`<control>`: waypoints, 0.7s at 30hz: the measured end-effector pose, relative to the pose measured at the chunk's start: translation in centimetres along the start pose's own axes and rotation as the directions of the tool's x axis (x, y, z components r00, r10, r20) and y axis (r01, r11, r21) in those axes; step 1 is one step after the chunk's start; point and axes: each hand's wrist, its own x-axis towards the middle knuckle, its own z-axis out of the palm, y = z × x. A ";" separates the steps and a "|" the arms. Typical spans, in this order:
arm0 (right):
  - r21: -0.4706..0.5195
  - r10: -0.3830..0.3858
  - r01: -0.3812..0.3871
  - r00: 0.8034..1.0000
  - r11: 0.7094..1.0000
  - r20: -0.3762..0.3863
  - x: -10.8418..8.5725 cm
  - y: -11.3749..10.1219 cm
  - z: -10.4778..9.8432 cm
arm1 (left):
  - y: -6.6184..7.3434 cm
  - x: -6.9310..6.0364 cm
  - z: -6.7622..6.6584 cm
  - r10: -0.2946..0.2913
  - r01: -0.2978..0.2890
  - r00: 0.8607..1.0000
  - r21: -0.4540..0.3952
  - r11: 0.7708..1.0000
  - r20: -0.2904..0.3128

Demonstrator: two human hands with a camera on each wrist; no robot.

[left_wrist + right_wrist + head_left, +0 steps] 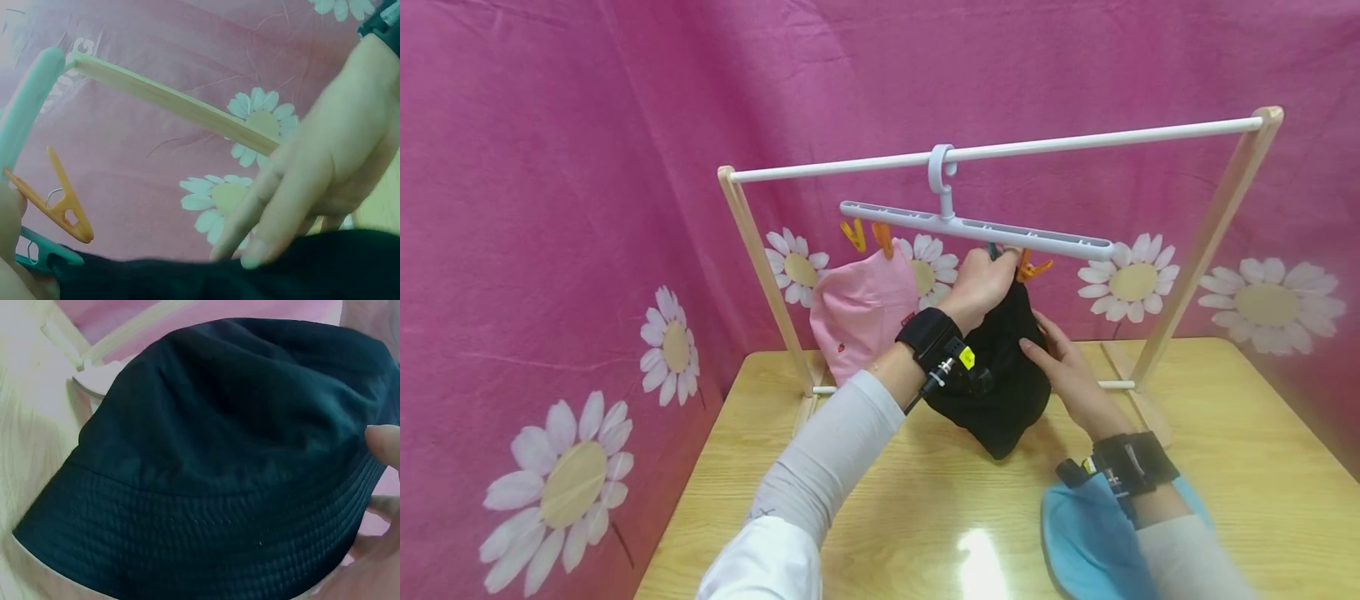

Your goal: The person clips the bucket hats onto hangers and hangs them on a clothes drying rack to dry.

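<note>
A black bucket hat point(1000, 375) hangs below the right half of the grey hanger point(1037, 237). My left hand point(981, 287) pinches a green clip point(47, 253) at the hat's upper edge. My right hand point(1067, 379) holds the hat's side edge, with the thumb point(384, 444) on the near face and other fingers behind. An orange clip point(65, 206) hangs from the hanger beside the green one. Whether the green clip is joined to the hanger is hidden by my left hand.
A pink hat point(861, 308) hangs at the left from an orange clip point(883, 239), beside a yellow clip point(853, 235). The rack's white bar point(1112, 140) carries the hanger between wooden posts. A blue cloth item point(1086, 537) lies on the table point(887, 517) under my right forearm.
</note>
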 end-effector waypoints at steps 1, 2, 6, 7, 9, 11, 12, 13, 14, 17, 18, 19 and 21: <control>-0.009 0.000 0.000 1.000 1.000 0.002 -0.1 0.0 0.0 | 0.0 0.1 0.1 0.004 -0.003 1.000 0.004 1.000 -0.007; -0.023 0.003 -0.003 1.000 1.000 0.003 -0.2 0.0 0.1 | -0.1 0.3 0.3 0.004 -0.004 1.000 0.002 1.000 -0.017; -0.064 0.006 -0.005 1.000 0.998 0.008 -0.3 0.4 0.3 | -0.2 0.8 1.0 -0.020 0.018 0.997 -0.025 1.000 -0.073; -0.071 0.006 -0.006 1.000 0.997 0.011 -0.3 0.6 0.5 | -0.2 0.8 1.1 -0.028 0.026 0.996 -0.035 0.999 -0.087; -0.067 0.008 -0.006 1.000 0.998 0.023 -0.3 0.9 0.8 | -0.4 0.9 1.1 -0.043 0.038 0.994 -0.055 0.998 -0.105; -0.047 0.009 -0.008 1.000 0.999 0.028 -0.3 1.2 1.0 | -0.5 0.9 1.1 -0.044 0.038 0.994 -0.058 0.998 -0.096; -0.043 0.011 -0.010 1.000 0.999 0.028 -0.3 1.3 1.1 | -0.6 0.9 1.1 -0.045 0.040 0.996 -0.059 0.997 -0.083; -0.033 0.013 -0.012 0.999 0.999 0.031 -0.3 1.4 1.3 | -0.7 0.8 1.1 -0.047 0.044 0.997 -0.058 0.997 -0.061; -0.022 0.014 -0.014 0.999 1.000 0.035 -0.3 1.5 1.4 | -0.8 0.7 1.0 -0.050 0.048 0.998 -0.057 0.997 -0.036; -0.003 0.026 -0.025 0.999 1.000 0.041 -0.4 1.6 1.7 | -1.3 0.2 0.8 -0.053 0.054 0.998 -0.029 0.998 0.041; 0.002 0.028 -0.028 0.998 1.000 0.048 -0.4 1.6 1.9 | -1.6 -0.1 0.7 -0.048 0.048 0.997 0.002 0.999 0.064; 0.008 0.031 -0.032 0.998 0.999 0.055 -0.4 1.7 2.0 | -1.9 -0.4 0.5 -0.041 0.037 0.996 0.048 0.998 0.085; 0.016 0.034 -0.035 0.997 0.999 0.071 -0.5 1.8 2.2 | -2.6 -1.1 0.2 -0.013 -0.005 0.994 0.158 0.987 0.113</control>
